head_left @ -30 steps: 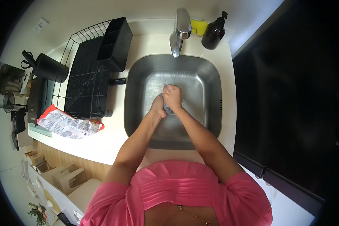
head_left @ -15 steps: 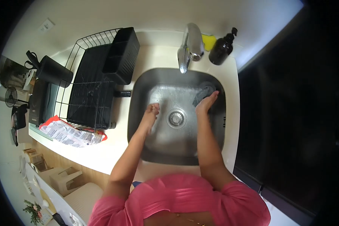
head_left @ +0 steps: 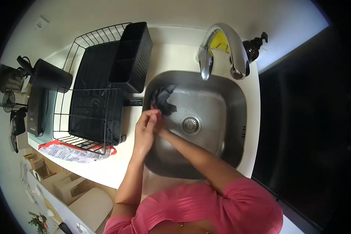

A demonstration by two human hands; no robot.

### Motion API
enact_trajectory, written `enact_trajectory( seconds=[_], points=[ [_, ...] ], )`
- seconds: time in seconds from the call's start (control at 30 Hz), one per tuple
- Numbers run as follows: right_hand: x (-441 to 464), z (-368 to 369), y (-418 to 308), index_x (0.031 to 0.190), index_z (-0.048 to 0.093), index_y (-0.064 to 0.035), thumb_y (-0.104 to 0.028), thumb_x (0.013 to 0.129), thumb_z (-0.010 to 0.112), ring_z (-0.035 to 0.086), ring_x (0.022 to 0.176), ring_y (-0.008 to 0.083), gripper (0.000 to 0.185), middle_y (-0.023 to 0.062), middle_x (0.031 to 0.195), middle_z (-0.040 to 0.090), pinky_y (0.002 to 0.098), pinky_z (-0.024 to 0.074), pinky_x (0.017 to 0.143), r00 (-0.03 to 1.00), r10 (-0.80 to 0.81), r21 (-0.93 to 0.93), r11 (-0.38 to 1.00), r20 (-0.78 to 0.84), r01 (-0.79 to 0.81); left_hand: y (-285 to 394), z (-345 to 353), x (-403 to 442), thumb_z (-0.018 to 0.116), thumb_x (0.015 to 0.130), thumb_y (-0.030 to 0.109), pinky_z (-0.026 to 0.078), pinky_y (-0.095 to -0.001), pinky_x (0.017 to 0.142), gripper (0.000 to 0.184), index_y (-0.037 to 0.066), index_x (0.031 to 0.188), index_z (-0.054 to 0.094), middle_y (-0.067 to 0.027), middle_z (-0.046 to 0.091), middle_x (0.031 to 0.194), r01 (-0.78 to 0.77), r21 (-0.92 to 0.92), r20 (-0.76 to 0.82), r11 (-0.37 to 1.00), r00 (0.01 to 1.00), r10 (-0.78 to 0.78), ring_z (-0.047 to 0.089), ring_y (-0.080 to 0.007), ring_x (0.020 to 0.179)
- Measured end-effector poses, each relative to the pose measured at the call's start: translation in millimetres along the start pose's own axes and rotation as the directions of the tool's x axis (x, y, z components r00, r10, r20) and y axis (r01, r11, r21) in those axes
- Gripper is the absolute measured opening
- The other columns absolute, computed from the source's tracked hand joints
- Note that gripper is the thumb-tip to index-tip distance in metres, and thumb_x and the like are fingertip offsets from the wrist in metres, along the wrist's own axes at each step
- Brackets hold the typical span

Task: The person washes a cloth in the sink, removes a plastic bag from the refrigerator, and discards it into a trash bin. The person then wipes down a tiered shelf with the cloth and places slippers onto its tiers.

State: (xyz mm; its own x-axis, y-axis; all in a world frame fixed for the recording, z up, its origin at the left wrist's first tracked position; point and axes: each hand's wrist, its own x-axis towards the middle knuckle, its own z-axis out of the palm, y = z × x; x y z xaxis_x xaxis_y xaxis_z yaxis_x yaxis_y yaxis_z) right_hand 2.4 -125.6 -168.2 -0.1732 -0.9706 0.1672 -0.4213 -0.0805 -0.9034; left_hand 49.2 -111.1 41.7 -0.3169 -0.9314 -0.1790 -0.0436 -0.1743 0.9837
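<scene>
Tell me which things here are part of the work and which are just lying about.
Part of the work:
- left hand, right hand
- dark cloth by them
- sink
- probably tap

Apparently just lying about:
- dish rack
- crumpled bag
- pump bottle

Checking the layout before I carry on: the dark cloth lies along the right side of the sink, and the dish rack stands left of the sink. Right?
No, the head view shows the dark cloth at the sink's left side. The dish rack does stand left of it.
</scene>
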Motion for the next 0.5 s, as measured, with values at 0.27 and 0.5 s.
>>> enact_trajectory(
  seconds=[0.27, 0.5],
  points=[
    [8.8, -136.7, 41.8, 0.113, 0.054, -0.0137, -0.031, 0.085, 0.046, 0.049, 0.1, 0.0294, 0.034, 0.0103, 0.11, 0.053, 0.0416, 0.039, 0.084, 0.939, -0.17, -0.723, 0.602, 0.299, 0.339, -33.4, 39.0, 30.0, 0.046, 0.093, 0.018, 0.042, -0.0243, 0.078, 0.022, 0.0, 0.102, 0.056, -0.0037, 0.058, 0.093, 0.016, 0.194, 0.278, 0.981, 0.958, -0.07, 0.053, -0.0111, 0.085],
    [-63.8, -251.5, 87.4, 0.12, 0.046, -0.0127, -0.032, 0.083, 0.05, 0.052, 0.098, 0.0408, 0.041, 0.0246, 0.122, 0.039, 0.0468, 0.0428, 0.085, 0.816, 0.566, -0.864, 0.464, 0.12, -0.195, -63.1, 32.9, 41.3, 0.046, 0.089, 0.015, 0.043, -0.0283, 0.076, 0.021, 0.003, 0.104, 0.055, -0.0073, 0.06, 0.093, 0.068, 0.285, 0.284, 0.956, 0.947, -0.152, 0.056, -0.0164, 0.085]
  ],
)
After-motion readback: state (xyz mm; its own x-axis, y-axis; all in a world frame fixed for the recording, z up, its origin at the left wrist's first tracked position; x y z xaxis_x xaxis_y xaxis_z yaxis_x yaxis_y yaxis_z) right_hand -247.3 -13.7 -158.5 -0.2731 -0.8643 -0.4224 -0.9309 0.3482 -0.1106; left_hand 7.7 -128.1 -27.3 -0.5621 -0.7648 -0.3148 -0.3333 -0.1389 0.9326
